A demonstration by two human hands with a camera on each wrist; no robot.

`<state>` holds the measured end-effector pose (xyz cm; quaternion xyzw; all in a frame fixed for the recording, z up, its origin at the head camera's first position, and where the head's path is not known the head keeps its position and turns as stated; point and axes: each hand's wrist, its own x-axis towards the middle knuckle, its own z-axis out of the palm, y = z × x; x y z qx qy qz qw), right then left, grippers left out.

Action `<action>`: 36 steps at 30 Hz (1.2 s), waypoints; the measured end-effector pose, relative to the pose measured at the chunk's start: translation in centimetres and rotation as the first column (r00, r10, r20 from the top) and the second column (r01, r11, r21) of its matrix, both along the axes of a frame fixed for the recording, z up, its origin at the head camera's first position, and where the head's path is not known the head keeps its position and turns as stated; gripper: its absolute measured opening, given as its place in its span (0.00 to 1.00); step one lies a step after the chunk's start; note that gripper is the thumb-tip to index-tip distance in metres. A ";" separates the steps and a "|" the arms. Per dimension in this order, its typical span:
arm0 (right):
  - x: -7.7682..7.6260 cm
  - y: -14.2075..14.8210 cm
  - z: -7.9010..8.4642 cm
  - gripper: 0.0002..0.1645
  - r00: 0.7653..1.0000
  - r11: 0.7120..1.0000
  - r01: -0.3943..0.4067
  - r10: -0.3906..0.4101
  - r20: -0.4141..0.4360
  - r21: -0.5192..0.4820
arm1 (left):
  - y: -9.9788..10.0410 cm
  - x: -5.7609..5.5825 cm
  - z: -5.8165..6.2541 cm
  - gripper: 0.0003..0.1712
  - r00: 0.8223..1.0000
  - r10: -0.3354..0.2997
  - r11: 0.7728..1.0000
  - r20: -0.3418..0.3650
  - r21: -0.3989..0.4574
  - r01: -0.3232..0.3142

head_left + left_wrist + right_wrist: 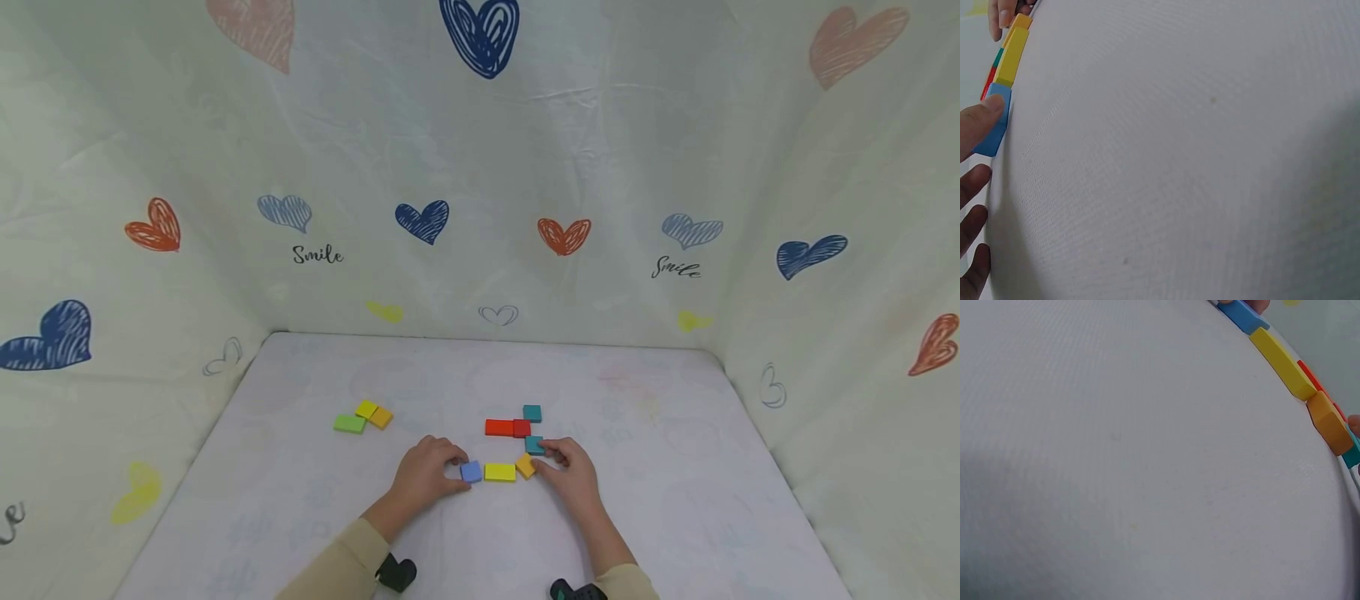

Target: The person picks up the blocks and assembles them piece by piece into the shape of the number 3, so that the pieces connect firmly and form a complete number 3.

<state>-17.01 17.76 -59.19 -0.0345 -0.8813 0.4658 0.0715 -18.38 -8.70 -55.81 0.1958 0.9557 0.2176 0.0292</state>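
- Nearest me, the left hand [429, 471] pinches a blue rectangular block [471, 472], fingers parted only by its width, mid-tabletop [675, 500].
- I judge these blocks light, stiff and smooth, perhaps slippery; I'd take opposite side faces.
- Just beside it lie a yellow oblong block [499, 472] and a skewed orange block [526, 466].
- The right hand [576, 482] has bent, slightly parted fingers at the orange block and a teal square block [534, 445]; I can't tell whether it grips either.
- Beyond, toward the far edge: a bright red oblong block [498, 427], a dark red square block [522, 428].
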 end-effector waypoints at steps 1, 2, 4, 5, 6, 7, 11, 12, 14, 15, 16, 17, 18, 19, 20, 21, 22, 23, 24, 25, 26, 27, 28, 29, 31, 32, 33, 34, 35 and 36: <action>0.0 0.0 0.0 0.17 1.000 1.000 0.001 -0.001 0.004 -0.004 | 0.0 0.0 0.1 0.19 1.000 -0.002 1.000 0.001 0.001 0.002; 0.0 0.0 0.0 0.17 1.000 1.000 0.000 0.000 0.005 -0.003 | 0.0 0.0 0.1 0.19 1.000 -0.003 1.000 0.003 0.000 0.003; -0.1 0.0 -0.1 0.17 1.000 1.000 -0.002 0.002 0.007 0.000 | 0.0 0.0 0.1 0.19 1.000 -0.005 1.000 0.010 0.001 0.005; -0.1 0.1 -0.1 0.17 1.000 1.000 -0.002 0.002 0.008 0.000 | 0.0 0.0 0.1 0.19 1.000 -0.005 1.000 0.013 -0.001 0.006; -0.1 0.1 -0.1 0.17 1.000 1.000 -0.003 0.003 0.009 0.001 | 0.0 0.0 0.0 0.19 1.000 -0.005 1.000 0.018 -0.002 0.005; -0.1 0.1 -0.1 0.17 1.000 1.000 -0.004 0.004 0.009 0.000 | 0.1 -0.1 0.0 0.19 1.000 -0.004 1.000 0.022 -0.003 0.004; 0.0 0.1 -0.1 0.17 1.000 1.000 -0.005 0.005 0.005 0.000 | 0.1 -0.1 -0.2 0.19 1.000 0.002 1.000 0.030 -0.004 -0.002; 0.0 0.1 -0.1 0.17 1.000 1.000 -0.006 0.006 0.003 0.001 | 0.1 -0.1 -0.2 0.19 1.000 0.003 1.000 0.030 -0.003 -0.003; 0.0 0.1 -0.2 0.17 1.000 1.000 -0.005 0.005 0.001 0.004 | 0.2 -0.1 -0.4 0.19 1.000 0.005 1.000 0.029 0.002 -0.005; 0.0 0.1 -0.2 0.17 1.000 1.000 -0.004 0.004 0.000 0.005 | 0.2 -0.2 -0.4 0.19 1.000 0.005 1.000 0.027 0.006 -0.005; 0.0 0.1 -0.2 0.17 1.000 1.000 -0.003 0.003 0.001 0.007 | 0.2 -0.2 -0.5 0.19 1.000 0.005 1.000 0.026 0.011 -0.006; 0.0 0.1 -0.2 0.17 1.000 1.000 -0.002 0.002 0.001 0.010 | 0.2 -0.2 -0.5 0.19 1.000 0.005 1.000 0.023 0.015 -0.006; 0.0 0.0 -0.2 0.17 1.000 1.000 -0.001 0.001 0.002 0.010 | 0.2 -0.2 -0.6 0.19 1.000 0.005 1.000 0.020 0.017 -0.005; 0.0 0.0 -0.2 0.17 1.000 1.000 0.000 0.000 0.003 0.013 | 0.2 -0.2 -0.6 0.19 1.000 0.004 1.000 0.018 0.021 -0.005; 0.1 0.0 -0.2 0.17 1.000 1.000 0.001 -0.001 0.004 0.015 | 0.2 -0.2 -0.7 0.19 1.000 0.004 1.000 0.014 0.024 -0.004; 0.1 0.0 -0.2 0.17 1.000 1.000 0.001 -0.001 0.004 0.015 | 0.2 -0.2 -0.7 0.19 1.000 0.003 1.000 0.011 0.025 -0.003; 0.1 0.0 -0.2 0.17 1.000 1.000 0.001 -0.001 0.004 0.017 | 0.2 -0.2 -0.7 0.19 1.000 0.003 1.000 0.007 0.026 -0.003; 0.0 0.0 -0.2 0.17 1.000 1.000 0.001 -0.001 0.004 0.018 | 0.2 -0.2 -0.7 0.19 1.000 0.002 1.000 0.004 0.026 -0.003; 0.0 0.0 -0.2 0.17 1.000 1.000 0.001 -0.001 0.004 0.018 | 0.2 -0.2 -0.7 0.19 1.000 0.003 1.000 0.002 0.028 -0.003; 0.0 0.0 -0.3 0.17 1.000 1.000 0.000 0.000 0.003 0.021 | 0.2 -0.2 -0.7 0.19 1.000 0.003 1.000 0.000 0.030 -0.003; 0.0 0.0 -0.3 0.17 1.000 1.000 0.000 0.000 0.002 0.023 | 0.2 -0.2 -0.7 0.19 1.000 0.003 1.000 -0.002 0.031 -0.003; 0.0 0.0 -0.3 0.17 1.000 1.000 0.000 0.000 0.001 0.024 | 0.2 -0.2 -0.7 0.19 1.000 0.003 0.999 -0.003 0.032 -0.003; 0.0 0.0 -0.3 0.17 1.000 1.000 0.001 -0.001 0.000 0.025 | 0.2 -0.1 -0.7 0.19 1.000 0.004 0.999 -0.005 0.033 -0.004; 0.0 0.0 -0.3 0.17 1.000 1.000 0.002 -0.002 -0.001 0.024 | 0.2 -0.1 -0.7 0.19 1.000 0.004 0.999 -0.005 0.035 -0.004; 0.1 0.0 -0.3 0.17 1.000 1.000 0.003 -0.003 -0.008 0.024 | 0.2 -0.2 -0.8 0.19 1.000 0.004 0.999 -0.008 0.034 -0.004; 0.1 0.0 -0.3 0.17 1.000 1.000 0.003 -0.003 -0.014 0.025 | 0.2 -0.2 -0.9 0.19 1.000 0.005 0.999 -0.009 0.033 -0.004; 0.1 0.0 -0.3 0.17 1.000 1.000 0.005 -0.004 -0.016 0.024 | 0.2 -0.2 -0.9 0.19 1.000 0.005 0.999 -0.010 0.033 -0.005; 0.0 0.0 -0.3 0.17 1.000 1.000 0.006 -0.006 -0.019 0.022 | 0.2 -0.2 -0.9 0.19 1.000 0.005 0.999 -0.010 0.034 -0.005; 0.0 0.0 -0.4 0.17 1.000 1.000 0.007 -0.006 -0.021 0.020 | 0.2 -0.3 -1.0 0.19 1.000 0.005 0.999 -0.011 0.034 -0.005; 0.0 0.0 -0.4 0.16 1.000 1.000 0.008 -0.007 -0.023 0.020 | 0.2 -0.3 -1.1 0.19 1.000 0.005 0.999 -0.011 0.035 -0.005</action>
